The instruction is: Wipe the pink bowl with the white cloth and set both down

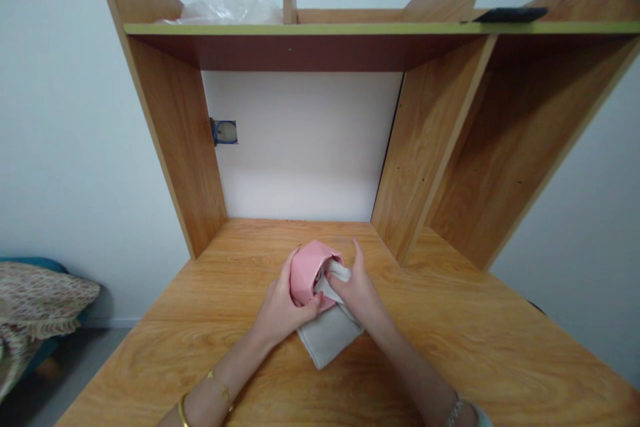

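Over the wooden desk [165,333], I have a pink faceted vessel [306,270] tipped, its axis slanting so the mouth faces right and toward me, straight at my right hand [363,293]. My left hand [277,310] curls round the outer left side, thumb at the near rim. My right, nearer the opening, holds the light-grey cloth [330,340], thumb pressed on it at the mouth, one finger raised apart. Cloth lies bunched within the opening; a loose corner spreads below, toward me. How deep it reaches I can't fairly tell, since thumb and rim hide it. My left thumb partly crowds the opening. Well beyond stands an upright panel [430,147], under a shelf [350,29] bearing clear plastic [233,8].
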### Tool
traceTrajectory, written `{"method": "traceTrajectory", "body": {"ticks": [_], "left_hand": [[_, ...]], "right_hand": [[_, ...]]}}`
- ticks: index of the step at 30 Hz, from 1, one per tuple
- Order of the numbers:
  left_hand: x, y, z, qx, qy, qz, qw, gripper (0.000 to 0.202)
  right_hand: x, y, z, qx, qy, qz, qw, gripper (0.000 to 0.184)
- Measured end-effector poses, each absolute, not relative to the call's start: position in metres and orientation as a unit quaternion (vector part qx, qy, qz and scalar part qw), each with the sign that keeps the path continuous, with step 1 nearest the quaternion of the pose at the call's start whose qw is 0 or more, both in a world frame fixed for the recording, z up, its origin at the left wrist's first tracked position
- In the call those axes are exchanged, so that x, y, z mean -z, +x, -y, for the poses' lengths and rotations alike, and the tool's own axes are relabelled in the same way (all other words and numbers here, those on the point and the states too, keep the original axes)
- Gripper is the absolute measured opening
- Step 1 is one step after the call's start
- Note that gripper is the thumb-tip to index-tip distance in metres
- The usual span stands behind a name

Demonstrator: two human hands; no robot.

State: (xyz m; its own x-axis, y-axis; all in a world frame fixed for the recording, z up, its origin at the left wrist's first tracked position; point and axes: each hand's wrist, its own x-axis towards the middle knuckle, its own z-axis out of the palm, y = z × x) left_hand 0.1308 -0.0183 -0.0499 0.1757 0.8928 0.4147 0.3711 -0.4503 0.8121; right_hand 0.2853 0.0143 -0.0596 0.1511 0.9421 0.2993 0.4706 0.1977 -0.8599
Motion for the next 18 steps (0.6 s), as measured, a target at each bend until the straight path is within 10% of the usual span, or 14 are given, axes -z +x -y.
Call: {"method": "traceTrajectory", "body": {"ticks": [9,18], "left_hand": [[0.042,0.122,0.019,-0.367,0.767,-0.479,0.219,0.081],[0.044,0.117,0.016,-0.404,0.743,-0.463,0.264,0.076]], "right_hand": [[0.043,0.291,-0.001,-0.086,-0.589,0.701,0.392,0.075],[0.055,0.291,-0.006,-0.187,-0.574,0.681,0.414,0.070]]}}
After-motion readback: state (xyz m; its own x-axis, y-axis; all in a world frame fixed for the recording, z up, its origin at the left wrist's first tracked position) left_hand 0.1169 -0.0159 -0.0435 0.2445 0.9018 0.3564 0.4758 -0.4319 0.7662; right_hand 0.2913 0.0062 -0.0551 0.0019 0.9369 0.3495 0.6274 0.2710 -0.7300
